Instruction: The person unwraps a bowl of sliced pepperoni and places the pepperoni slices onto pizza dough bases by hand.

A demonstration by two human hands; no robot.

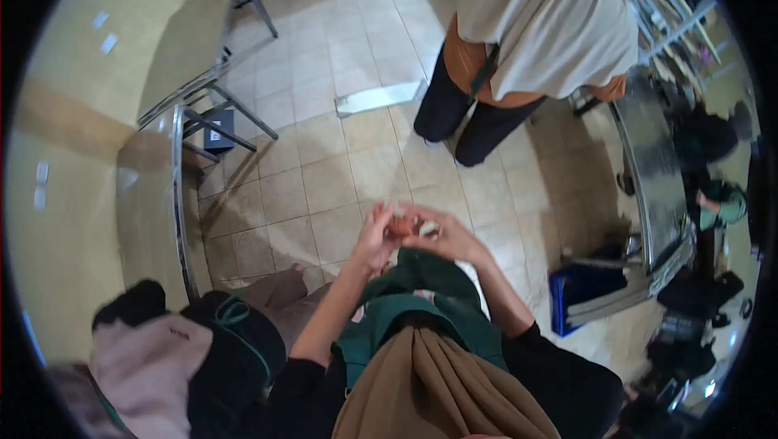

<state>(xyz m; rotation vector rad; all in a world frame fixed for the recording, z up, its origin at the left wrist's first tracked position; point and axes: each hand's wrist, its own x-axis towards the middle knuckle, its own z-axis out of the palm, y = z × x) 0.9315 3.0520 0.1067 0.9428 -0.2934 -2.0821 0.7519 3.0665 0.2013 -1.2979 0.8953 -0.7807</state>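
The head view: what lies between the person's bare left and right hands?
In the head view, a small reddish-brown object, too blurred to identify, is held between the left hand and the right hand.

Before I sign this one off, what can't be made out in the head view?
- Head view: identity of the reddish item; blurred, partly covered by the left hand and right hand.
- Head view: head of the person in dark trousers; cut off by top edge.
- Head view: lettering on the pinkish garment; too small to read.
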